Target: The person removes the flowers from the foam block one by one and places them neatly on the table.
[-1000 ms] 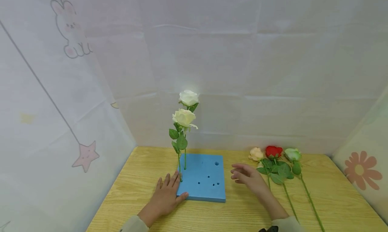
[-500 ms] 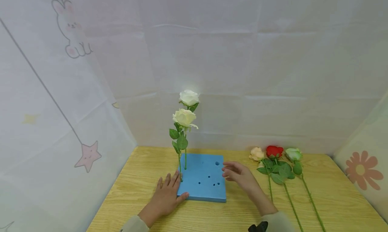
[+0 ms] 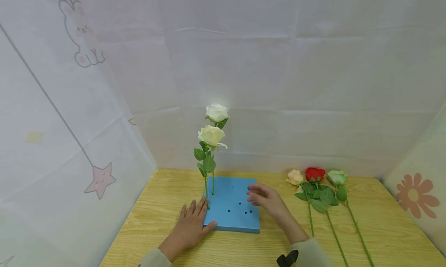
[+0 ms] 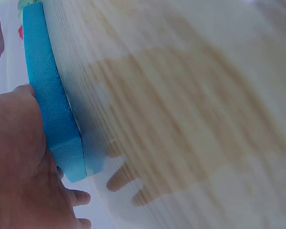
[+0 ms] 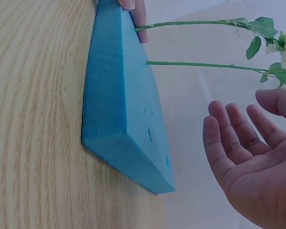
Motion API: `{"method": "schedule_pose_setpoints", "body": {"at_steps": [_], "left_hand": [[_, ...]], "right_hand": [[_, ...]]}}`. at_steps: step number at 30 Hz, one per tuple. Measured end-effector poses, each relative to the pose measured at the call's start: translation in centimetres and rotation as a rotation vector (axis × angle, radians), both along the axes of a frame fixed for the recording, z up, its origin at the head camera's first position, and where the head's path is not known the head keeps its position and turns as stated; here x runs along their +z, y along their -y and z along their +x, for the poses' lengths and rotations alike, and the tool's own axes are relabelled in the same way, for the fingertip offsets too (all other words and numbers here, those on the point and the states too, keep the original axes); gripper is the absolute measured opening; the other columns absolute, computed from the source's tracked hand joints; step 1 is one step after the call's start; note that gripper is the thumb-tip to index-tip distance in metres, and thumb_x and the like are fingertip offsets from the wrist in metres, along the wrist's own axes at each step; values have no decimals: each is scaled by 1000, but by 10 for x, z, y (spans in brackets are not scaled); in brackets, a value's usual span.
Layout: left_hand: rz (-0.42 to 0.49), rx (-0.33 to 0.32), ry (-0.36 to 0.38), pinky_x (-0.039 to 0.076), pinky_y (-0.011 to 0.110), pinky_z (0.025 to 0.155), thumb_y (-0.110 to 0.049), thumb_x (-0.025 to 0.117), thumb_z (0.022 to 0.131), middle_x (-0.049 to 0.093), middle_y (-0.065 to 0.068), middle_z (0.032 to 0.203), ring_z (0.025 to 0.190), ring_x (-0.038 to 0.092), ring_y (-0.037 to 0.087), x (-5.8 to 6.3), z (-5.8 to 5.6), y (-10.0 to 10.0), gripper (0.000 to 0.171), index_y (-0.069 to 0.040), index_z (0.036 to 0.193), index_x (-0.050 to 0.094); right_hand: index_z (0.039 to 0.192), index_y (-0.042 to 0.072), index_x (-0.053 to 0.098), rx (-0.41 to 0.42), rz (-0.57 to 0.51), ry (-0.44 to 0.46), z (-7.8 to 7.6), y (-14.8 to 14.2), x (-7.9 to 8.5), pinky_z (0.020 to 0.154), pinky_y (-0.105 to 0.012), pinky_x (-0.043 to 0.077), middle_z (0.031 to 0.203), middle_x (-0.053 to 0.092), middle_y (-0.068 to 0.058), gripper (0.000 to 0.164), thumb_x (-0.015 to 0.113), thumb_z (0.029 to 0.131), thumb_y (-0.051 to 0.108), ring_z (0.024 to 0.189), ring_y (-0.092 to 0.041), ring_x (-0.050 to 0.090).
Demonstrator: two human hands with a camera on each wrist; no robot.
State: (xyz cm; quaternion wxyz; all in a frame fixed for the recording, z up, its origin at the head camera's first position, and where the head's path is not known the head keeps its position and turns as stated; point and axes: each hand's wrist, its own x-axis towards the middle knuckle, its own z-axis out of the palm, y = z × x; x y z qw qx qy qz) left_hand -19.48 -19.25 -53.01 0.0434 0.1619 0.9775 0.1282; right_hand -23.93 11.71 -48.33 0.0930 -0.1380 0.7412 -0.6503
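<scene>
A blue foam block (image 3: 232, 216) with several small holes lies on the table. Two roses stand upright in its left side: a white rose (image 3: 217, 112) behind and a cream rose (image 3: 211, 135) in front. My left hand (image 3: 189, 229) rests at the block's left edge, fingers spread and thumb on its front left corner; in the left wrist view the hand (image 4: 19, 152) lies against the block's side (image 4: 52, 95). Above the block's right part hovers my right hand (image 3: 270, 203), holding nothing. Its fingers (image 5: 250, 138) are loosely bent in the right wrist view, apart from the foam.
On the wooden table's (image 3: 167, 189) right side lie a peach rose (image 3: 295, 177), a red rose (image 3: 315, 174) and a pale green rose (image 3: 337, 177), stems toward the front. A pale printed cloth (image 3: 258, 85) hangs behind and at both sides.
My right hand has moved left, from beside the block to over its right part. The left hand, the block and the roses have stayed in place.
</scene>
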Motion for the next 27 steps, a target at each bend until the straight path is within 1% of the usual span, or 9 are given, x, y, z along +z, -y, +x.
{"method": "schedule_pose_setpoints", "body": {"at_steps": [4,8,14,16,19,23,25,27], "left_hand": [[-1,3,1,14,70,117,-70,35,100,16,10,169,152,19,44,1,0,0,87,-10,162,25],[4,4,-5,13,70,117,-69,37,101,17,10,169,152,19,45,0,0,0,86,-10,162,26],[-15,7,-12,14,69,117,-73,32,99,16,10,169,152,20,45,-4,-1,1,89,-10,162,25],[-12,7,-14,14,69,117,-72,33,99,17,10,169,152,20,45,-4,-1,0,89,-10,162,25],[-3,5,-19,14,70,117,-70,35,100,17,10,169,151,21,46,-2,0,0,87,-10,162,26],[-9,4,-31,15,70,117,-71,34,100,18,10,169,151,22,46,-3,0,0,88,-9,162,26],[-11,4,-34,15,70,117,-72,33,100,18,10,169,151,22,46,-5,0,0,89,-9,162,26],[-14,4,-35,15,70,117,-73,32,99,18,10,169,151,22,45,-6,-1,1,89,-9,162,26]], "right_hand": [[140,2,57,16,-4,4,-3,9,0,95,-40,56,132,61,-25,45,66,101,23,108,-26,69],[139,3,58,23,-9,2,-4,19,2,95,-42,56,131,62,-24,44,66,101,23,109,-28,68],[135,5,61,10,-17,-12,-6,30,4,94,-45,56,126,65,-22,39,67,101,21,105,-28,69],[135,6,62,4,-13,-14,-7,34,3,93,-44,57,125,66,-20,37,66,101,21,104,-26,70],[134,6,63,0,-15,-10,-9,38,3,92,-43,57,125,66,-20,37,66,101,21,103,-25,70],[134,6,62,13,-30,-1,-10,45,2,94,-47,56,126,65,-22,37,67,101,22,104,-25,70],[134,6,62,20,-37,2,-11,49,2,94,-49,55,125,66,-20,37,67,101,22,104,-26,70],[134,6,62,22,-40,-1,-12,53,2,93,-48,56,123,67,-17,37,67,101,22,105,-27,70]]}}
